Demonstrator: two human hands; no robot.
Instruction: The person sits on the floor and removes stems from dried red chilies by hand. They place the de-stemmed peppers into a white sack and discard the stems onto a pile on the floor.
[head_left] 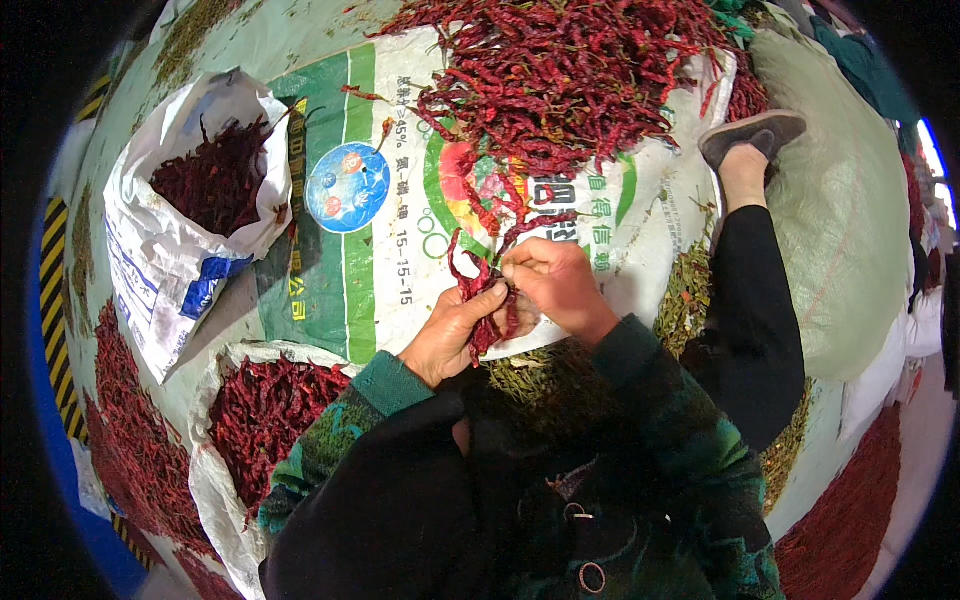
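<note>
Two bare hands meet over one flattened, printed green-and-white sack (360, 290). The left hand (440, 330) is closed, thumb pressed over one small bunch of dried red chilies (486, 338); they overlap too much to count. The right hand (562, 288) has thumb and forefinger pinched together at the bunch's stalk end, though which stalk is too small to tell.

One large heap of dried red chilies (560, 80) lies beyond the fingers, a few strays trailing toward them. Two open white sacks hold more chilies: one standing (150, 270) well to the fingers' left, one (222, 490) nearer the body, lower left. One bulging pale-green sack (835, 230) stands well to their right, past one dark shoe (752, 135).

The flattened sack's near edge runs just below the right hand, against green stalk litter (550, 380); its far right edge reaches the shoe. The widest open room extends left of the fingers, across the printing toward the standing sack; a narrower stretch lies right of them.
</note>
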